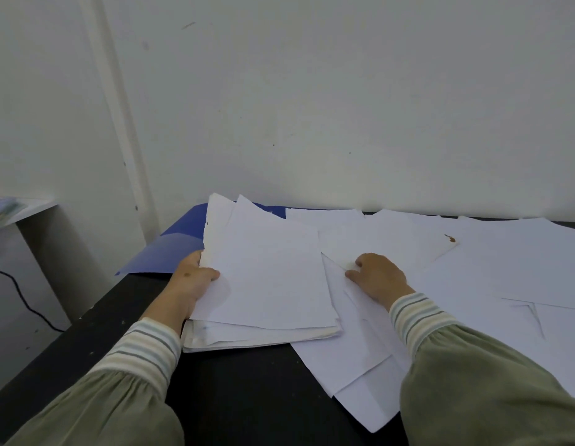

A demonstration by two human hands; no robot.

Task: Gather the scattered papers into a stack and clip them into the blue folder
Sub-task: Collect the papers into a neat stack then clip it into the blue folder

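White wall (344,107) behind, black desk (234,387) pushed against it; papers spread over most of it.

Blue folder (170,249) at desk's far-left corner is mostly hidden under the stack (267,272); only its left part is seen, clip not visible. Stack is gripped at its left edge by left hand (191,280), thumb on top, fingers hidden beneath. Right hand (378,276) is laid on loose sheets (472,268) just right of stack, fingers curled; whether a sheet is pinched can't be told. Sheets are cut off at frame's right. Small brown mark (450,238) on one sheet, unclear what. A 2nd surface (29,204) w/ a cable (22,297) below is partly seen at left.
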